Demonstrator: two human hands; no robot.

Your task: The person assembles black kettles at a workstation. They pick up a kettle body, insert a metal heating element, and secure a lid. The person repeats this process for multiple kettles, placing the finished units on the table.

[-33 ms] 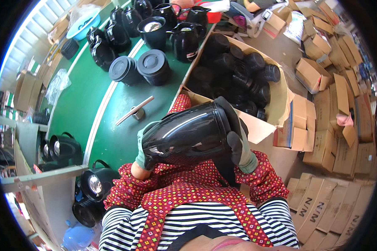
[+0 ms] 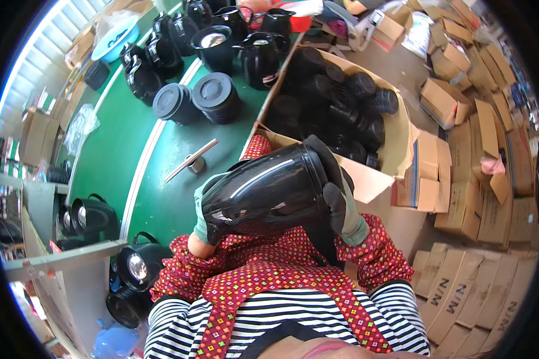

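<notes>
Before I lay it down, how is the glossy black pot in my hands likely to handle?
The black pot is probably stiff, showing no visible dent between your left hand and right hand. Its shiny surface looks slippery, and its rounded side might let it roll if laid down.

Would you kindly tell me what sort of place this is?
Likely an assembly or packing workshop: black jugs on a green worktable, a large carton of dark parts, and piled cardboard boxes.

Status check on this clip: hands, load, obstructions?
Left hand gripping one end, right hand the other. Black pot held sideways between them. T-shaped metal tool on green table beyond, apart from pot.
</notes>
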